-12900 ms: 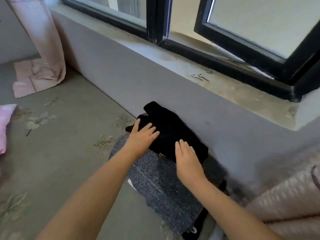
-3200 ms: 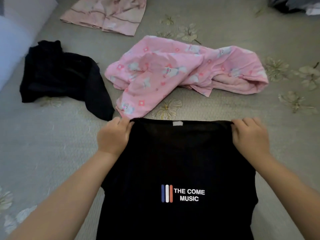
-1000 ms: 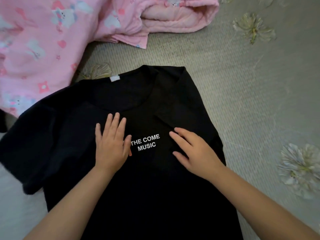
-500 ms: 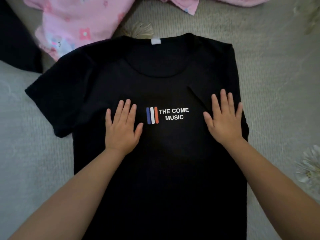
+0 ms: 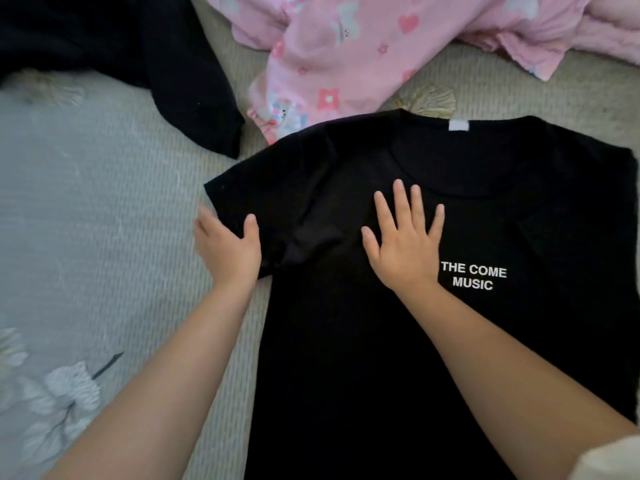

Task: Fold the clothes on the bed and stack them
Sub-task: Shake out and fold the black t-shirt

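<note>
A: Where does the black cotton T-shirt with white "THE COME MUSIC" lettering [image 5: 398, 358] lie?

B: Face up, flat on the grey woven bedspread with pale flower print [image 5: 86, 237], collar away from you.

A: Your left hand [image 5: 227, 249]?

B: It grips the T-shirt's left sleeve edge, thumb on top, fingers tucked beneath the fabric.

A: Your right hand [image 5: 405, 240]?

B: Flat, fingers spread, pressing the T-shirt's chest just left of the lettering; it holds nothing.

A: Neighbours?

B: A crumpled pink printed garment [image 5: 363, 53] touches the T-shirt's shoulder beyond the collar; a second black garment [image 5: 166, 64] lies just left of that, apart from the T-shirt.
</note>
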The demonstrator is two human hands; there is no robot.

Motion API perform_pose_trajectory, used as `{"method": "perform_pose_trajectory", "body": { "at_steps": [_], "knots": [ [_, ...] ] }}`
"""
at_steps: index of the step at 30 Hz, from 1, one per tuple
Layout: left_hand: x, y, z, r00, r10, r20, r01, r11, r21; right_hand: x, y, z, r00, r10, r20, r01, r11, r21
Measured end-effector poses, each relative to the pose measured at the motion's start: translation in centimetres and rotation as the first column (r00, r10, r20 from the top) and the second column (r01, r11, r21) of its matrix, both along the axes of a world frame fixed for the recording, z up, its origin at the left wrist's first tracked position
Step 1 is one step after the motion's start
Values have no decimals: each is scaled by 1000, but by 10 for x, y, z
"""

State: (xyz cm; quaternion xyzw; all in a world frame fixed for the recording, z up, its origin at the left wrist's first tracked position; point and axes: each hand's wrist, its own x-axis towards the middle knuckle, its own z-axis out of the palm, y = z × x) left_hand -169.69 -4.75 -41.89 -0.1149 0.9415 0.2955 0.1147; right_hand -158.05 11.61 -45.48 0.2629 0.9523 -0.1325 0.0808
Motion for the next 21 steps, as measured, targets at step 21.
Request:
{"method": "perform_pose_trajectory", "body": {
  "at_steps": [21],
  "knots": [
    [0,20,43,812,-405,-420,511,841,178,3,15,17,985,-100,-137,52,946,-319]
  ]
}}
